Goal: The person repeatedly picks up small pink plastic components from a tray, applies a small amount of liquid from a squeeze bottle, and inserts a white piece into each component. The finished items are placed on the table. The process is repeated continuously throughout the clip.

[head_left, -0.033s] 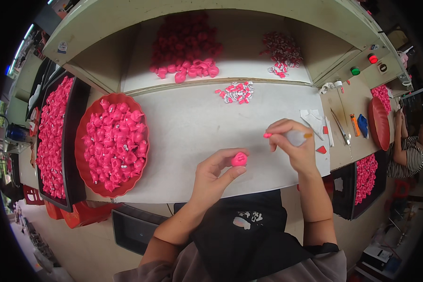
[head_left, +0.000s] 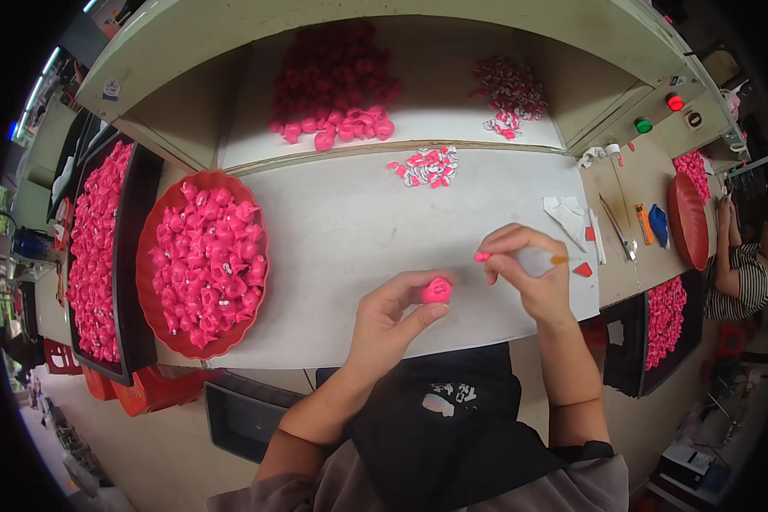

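Note:
My left hand (head_left: 386, 320) is closed round a round pink plastic piece (head_left: 437, 291), pinched between thumb and fingers with a hollowed side turned up. To its right, above the white work sheet, my right hand (head_left: 525, 269) pinches a small pink part (head_left: 482, 257) between thumb and index finger. A translucent bottle with an amber tip (head_left: 559, 260) is also tucked in the right hand; the fingers partly cover it. The small part and the round piece are apart. Farther back on the sheet lies a pile of small pink-and-white parts (head_left: 428, 167).
At left stands a red scalloped bowl (head_left: 149, 311) of pink pieces, beside a full black crate (head_left: 136, 282). A shelf (head_left: 435, 128) at the back bears more heaps. Tweezers (head_left: 616, 224), an orange tube (head_left: 644, 225) and a red dish (head_left: 688, 222) lie right. A person (head_left: 740, 277) sits far right.
My right hand has shifted very slightly, its pinched part a little lower and to the left. Both hands keep their holds.

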A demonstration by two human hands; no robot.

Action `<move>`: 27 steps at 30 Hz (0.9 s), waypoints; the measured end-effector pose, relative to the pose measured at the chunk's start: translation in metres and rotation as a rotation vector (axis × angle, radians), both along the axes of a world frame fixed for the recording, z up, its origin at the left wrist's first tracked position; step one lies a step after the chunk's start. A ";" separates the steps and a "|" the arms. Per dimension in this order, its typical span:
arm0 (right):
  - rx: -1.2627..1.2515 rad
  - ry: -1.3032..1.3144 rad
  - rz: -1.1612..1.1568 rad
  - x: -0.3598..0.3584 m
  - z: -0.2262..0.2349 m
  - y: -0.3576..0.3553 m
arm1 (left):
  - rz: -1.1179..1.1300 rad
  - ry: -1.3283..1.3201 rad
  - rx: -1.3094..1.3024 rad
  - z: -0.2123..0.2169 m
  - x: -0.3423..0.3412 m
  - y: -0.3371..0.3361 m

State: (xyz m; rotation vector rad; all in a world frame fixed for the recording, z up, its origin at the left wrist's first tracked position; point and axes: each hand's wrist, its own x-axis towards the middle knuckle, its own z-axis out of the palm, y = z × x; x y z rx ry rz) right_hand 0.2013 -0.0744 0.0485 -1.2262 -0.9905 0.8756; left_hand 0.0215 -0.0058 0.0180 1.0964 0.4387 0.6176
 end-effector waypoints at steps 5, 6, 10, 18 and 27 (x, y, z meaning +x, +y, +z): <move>0.100 -0.017 0.018 -0.018 -0.004 -0.016 | -0.103 0.018 -0.100 0.009 0.003 -0.010; 0.103 -0.039 0.026 -0.018 -0.003 -0.018 | -0.112 0.023 -0.096 0.009 0.004 -0.012; 0.112 -0.105 0.066 -0.019 -0.004 -0.022 | -0.125 0.024 -0.089 0.010 0.005 -0.017; 0.175 -0.228 0.095 -0.015 -0.010 -0.027 | -0.183 0.031 -0.151 0.009 0.005 -0.019; 0.160 -0.426 0.153 -0.014 0.002 -0.031 | -0.245 0.034 -0.318 0.011 0.001 -0.017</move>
